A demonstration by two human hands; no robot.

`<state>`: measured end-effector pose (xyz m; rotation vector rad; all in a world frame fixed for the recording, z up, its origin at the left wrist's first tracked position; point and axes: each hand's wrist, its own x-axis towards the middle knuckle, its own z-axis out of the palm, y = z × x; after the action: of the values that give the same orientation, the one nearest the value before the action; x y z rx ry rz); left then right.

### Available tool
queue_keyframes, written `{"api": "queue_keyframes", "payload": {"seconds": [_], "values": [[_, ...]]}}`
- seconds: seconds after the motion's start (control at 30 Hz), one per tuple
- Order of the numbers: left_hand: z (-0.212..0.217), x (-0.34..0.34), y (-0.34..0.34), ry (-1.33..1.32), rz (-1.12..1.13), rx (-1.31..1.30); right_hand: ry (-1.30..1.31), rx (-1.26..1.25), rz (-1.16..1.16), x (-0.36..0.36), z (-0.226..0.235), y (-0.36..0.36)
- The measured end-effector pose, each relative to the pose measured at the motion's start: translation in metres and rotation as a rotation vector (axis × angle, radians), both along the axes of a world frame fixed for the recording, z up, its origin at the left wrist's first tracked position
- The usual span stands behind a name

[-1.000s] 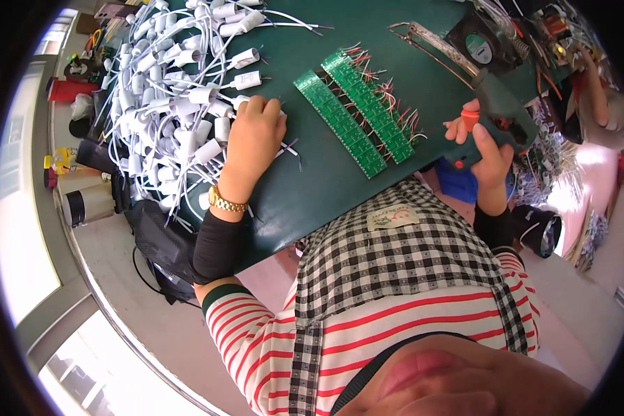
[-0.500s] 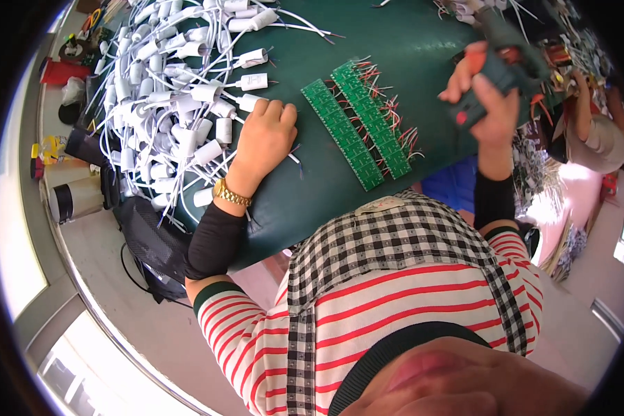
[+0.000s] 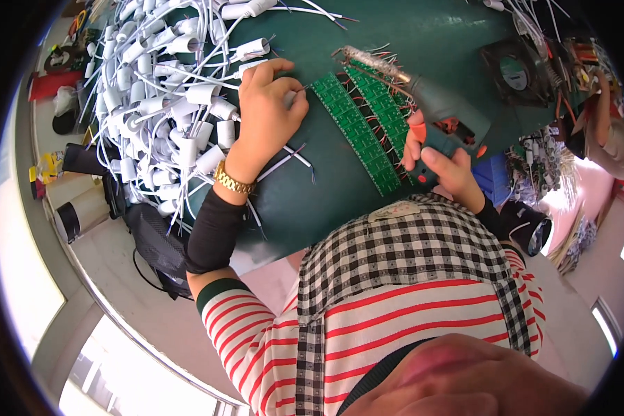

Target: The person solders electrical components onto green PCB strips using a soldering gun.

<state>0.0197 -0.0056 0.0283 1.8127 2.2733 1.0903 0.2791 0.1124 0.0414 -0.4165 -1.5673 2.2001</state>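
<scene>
My right hand (image 3: 445, 166) grips a soldering gun (image 3: 440, 111) with a dark body and red parts. Its metal tip and thin feed tube reach left over the far end of two green circuit board strips (image 3: 357, 132). Red and white wires stick out along the right strip, partly hidden by the tool. Just left of the boards, my left hand (image 3: 270, 104) is closed, fingers curled around a small whitish cylindrical piece, mostly hidden; a thin lead shows near the fingertips. Beside it lies a large heap of white cylinders with white cables (image 3: 187, 104).
A dark green mat (image 3: 284, 201) covers the table. At the far right stands a square black fan (image 3: 514, 73). A blue stool or bin (image 3: 491, 179) shows below the table edge. A black mesh bag (image 3: 156, 239) sits at the left, and another person (image 3: 607, 135) is at the right.
The soldering gun has swung from the right over the boards, uncovering the fan. My left hand has lifted slightly from the heap, its fingers now curled around a small piece.
</scene>
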Motion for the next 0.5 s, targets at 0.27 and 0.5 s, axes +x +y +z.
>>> {"api": "queue_keyframes", "payload": {"seconds": [0.27,0.5], "values": [[0.000,-0.006,0.009,0.083,-0.027,-0.153,-0.236,0.259,0.116,0.000,0.011,-0.003],[-0.001,-0.006,0.007,0.063,-0.015,-0.197,-0.328,0.268,0.167,0.003,0.013,-0.001]]}}
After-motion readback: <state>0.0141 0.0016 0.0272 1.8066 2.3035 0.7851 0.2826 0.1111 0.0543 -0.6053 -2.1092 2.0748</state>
